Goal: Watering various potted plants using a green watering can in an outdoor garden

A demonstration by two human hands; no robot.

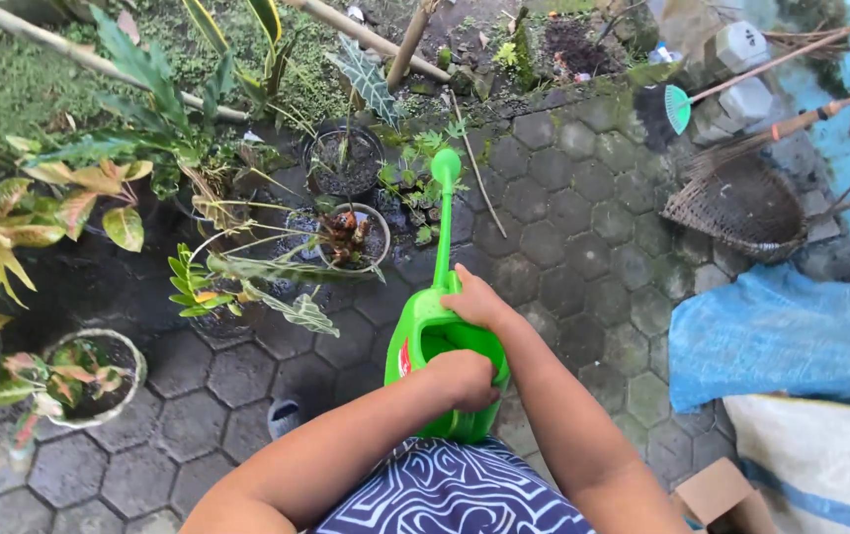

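Left hand: the left hand [465, 378] is closed around the rear handle of the green watering can [442, 341], at the body's back edge, and the weight is carried there.
Right hand: the right hand [474, 300] is laid over the top of the can near the base of the spout; the fingers are curled down onto the plastic, so the can is held and steadied from above.
Watering can: it is held in the air in front of the torso, above the paving, tilted forward; the long thin spout [442, 222] is pointed away from the body, and its round rose [446, 165] sits beside a small potted plant [351, 237]. No stream of water can be made out.
Step in hand: judged from the tilt and the aim, the pouring stage is in hand, with the rose brought to the pots.
Next move: a steeper tip from the rear hand seems called for, with the front hand kept firm so that the spout does not swing off the pot.
Materials: the can is smooth, glossy moulded plastic, bulbous in the body and tapered into the spout.
Pots: round and dark-filled; a second one [343, 161] stands just behind, and a pale-rimmed one [89, 376] stands well to the left.
Paving: hexagonal grey blocks [583, 247], rough, dark with damp near the pots.
Surroundings: a woven basket [741, 203] and blue sheeting [781, 336] lie to the right.
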